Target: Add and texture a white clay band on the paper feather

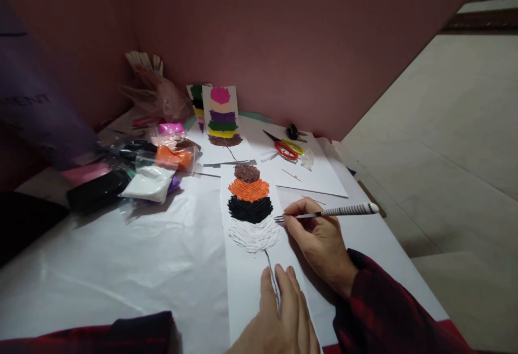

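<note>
A white card (238, 289) lies on the table with a feather-like shape built up in textured clay bands. From top to bottom the bands are brown (246, 173), orange (249, 189), black (251, 208) and white (254, 235), with a thin dark stem line below. My right hand (318, 238) pinches a small fork (348, 210) with a patterned handle; its tines are at the right edge of the white band. My left hand (279, 319) rests on the card's lower part, fingers stretched out on both sides of the stem.
Bags of coloured clay (149, 181) are piled at the left. Red and yellow scissors (285, 146) and keys (294, 133) lie behind on white paper. A finished-looking striped card (222, 116) leans against the pink wall (283, 46). A plastic bag (162, 92) stands at the back left.
</note>
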`<state>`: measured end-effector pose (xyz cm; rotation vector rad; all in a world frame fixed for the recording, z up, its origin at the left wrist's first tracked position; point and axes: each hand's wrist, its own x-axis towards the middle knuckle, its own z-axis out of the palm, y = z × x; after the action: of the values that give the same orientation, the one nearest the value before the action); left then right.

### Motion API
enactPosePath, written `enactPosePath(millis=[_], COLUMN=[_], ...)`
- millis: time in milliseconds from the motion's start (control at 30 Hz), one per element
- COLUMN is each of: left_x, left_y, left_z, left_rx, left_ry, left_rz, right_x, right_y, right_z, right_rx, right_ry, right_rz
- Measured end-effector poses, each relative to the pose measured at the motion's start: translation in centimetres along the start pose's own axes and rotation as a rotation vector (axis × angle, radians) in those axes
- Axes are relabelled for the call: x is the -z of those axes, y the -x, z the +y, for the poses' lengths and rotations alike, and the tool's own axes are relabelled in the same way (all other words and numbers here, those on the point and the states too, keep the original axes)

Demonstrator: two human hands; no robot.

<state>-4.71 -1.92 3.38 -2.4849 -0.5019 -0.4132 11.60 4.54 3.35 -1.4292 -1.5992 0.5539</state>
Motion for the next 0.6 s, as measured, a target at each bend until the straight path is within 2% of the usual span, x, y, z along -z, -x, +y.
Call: enactPosePath(millis=[267, 400, 600], left_x=[0.16, -0.10, -0.26], left_y=[0.03, -0.01, 0.08], left_z=[-0.08, -0.01, 0.14], left_rx=[-0.003, 0.022, 0.006], left_ry=[0.011, 0.013, 0.001], left_rz=[-0.007, 0.036, 0.015], right_x=[0.05, 0.03, -0.05], right_y=[-0.05, -0.14, -0.05], right_z=[0.18, -0.01, -0.36], right_rx=[-0.015, -0.021, -0.074], right_ry=[0.027, 0.023, -0.088], right_rz=[0.016, 0.036, 0.087])
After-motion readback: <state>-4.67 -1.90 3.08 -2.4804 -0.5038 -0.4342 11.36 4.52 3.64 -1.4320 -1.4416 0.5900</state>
